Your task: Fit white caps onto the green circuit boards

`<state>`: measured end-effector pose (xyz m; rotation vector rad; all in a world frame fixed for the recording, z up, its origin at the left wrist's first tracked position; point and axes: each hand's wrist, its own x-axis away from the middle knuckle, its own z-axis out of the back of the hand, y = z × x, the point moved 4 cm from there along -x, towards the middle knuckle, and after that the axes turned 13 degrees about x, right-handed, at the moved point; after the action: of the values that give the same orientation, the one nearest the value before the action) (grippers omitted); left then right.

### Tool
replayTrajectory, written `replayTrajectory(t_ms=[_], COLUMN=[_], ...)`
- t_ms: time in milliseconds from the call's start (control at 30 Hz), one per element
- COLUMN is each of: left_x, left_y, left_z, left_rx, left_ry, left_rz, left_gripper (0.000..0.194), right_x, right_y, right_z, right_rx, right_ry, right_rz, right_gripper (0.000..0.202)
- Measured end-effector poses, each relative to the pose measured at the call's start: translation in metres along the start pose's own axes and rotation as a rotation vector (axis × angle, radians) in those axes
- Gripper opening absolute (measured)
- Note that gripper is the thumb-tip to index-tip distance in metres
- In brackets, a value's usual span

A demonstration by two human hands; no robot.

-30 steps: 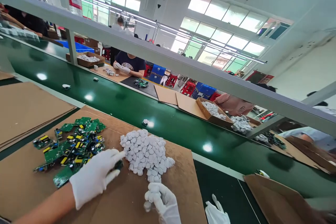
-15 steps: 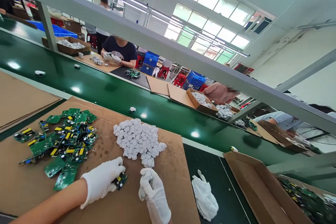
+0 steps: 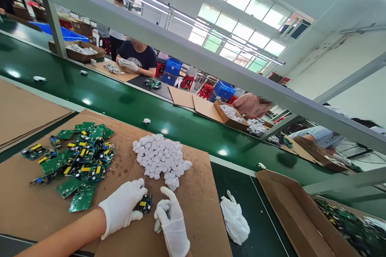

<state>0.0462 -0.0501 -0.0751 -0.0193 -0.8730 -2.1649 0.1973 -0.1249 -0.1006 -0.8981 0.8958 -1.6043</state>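
My left hand [image 3: 122, 207], in a white glove, grips a small green circuit board [image 3: 144, 204] with a yellow part on it, low over the cardboard sheet [image 3: 199, 217]. Just to its right is my right hand [image 3: 172, 221], also gloved, with the index finger raised and the other fingers curled; whether anything small is between them is hidden. A heap of white rounded pieces [image 3: 161, 156] lies beyond both hands. To the left of it is a pile of green circuit boards [image 3: 84, 152] with yellow and blue parts.
A green conveyor belt [image 3: 187, 136] crosses behind the cardboard, carrying a few white-topped pieces. At right are a white glove [image 3: 235, 219] and an open cardboard box [image 3: 289, 209]. Several people work across the belt. A metal beam [image 3: 181, 50] runs overhead.
My left hand has moved slightly right with the board, closer to my right hand, whose index finger has lifted. The pieces on the belt have shifted left.
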Motion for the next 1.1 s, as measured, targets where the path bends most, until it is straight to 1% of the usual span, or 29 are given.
replayTrajectory(t_ms=[233, 500, 600, 733, 833, 900, 967, 1033, 1100], left_x=[0.000, 0.000, 0.000, 0.002, 0.003, 0.002, 0.002, 0.001, -0.001], left_y=[0.001, -0.003, -0.003, -0.002, -0.002, -0.002, -0.001, 0.000, 0.001], left_z=[0.002, -0.002, -0.002, -0.003, -0.004, -0.004, -0.004, -0.004, -0.005], left_rx=[-0.045, -0.098, -0.095, -0.098, -0.099, -0.098, -0.099, -0.104, -0.112], left_ry=[0.001, -0.005, 0.002, 0.024, 0.044, 0.050, 0.047, 0.038, 0.028], left_rz=[-0.065, -0.112, -0.122, -0.120, -0.114, -0.114, -0.116, -0.124, -0.126], left_gripper=[0.042, 0.045, 0.045, 0.046, 0.046, 0.045, 0.042, 0.040, 0.041], right_x=[0.007, 0.009, 0.005, 0.002, 0.000, -0.003, -0.005, -0.007, -0.008], right_y=[-0.006, -0.004, 0.001, 0.008, 0.007, 0.004, -0.002, -0.010, -0.019], right_z=[-0.009, -0.033, -0.039, -0.044, -0.044, -0.044, -0.043, -0.042, -0.041], right_rx=[0.082, 0.199, 0.262, 0.376, 0.481, 0.553, 0.623, 0.682, 0.774], right_ry=[0.123, 0.274, 0.301, 0.314, 0.313, 0.291, 0.254, 0.221, 0.184], right_rz=[0.041, 0.068, 0.059, 0.036, 0.036, 0.050, 0.066, 0.080, 0.091], right_gripper=[0.027, 0.021, 0.028, 0.041, 0.043, 0.038, 0.027, 0.018, 0.013])
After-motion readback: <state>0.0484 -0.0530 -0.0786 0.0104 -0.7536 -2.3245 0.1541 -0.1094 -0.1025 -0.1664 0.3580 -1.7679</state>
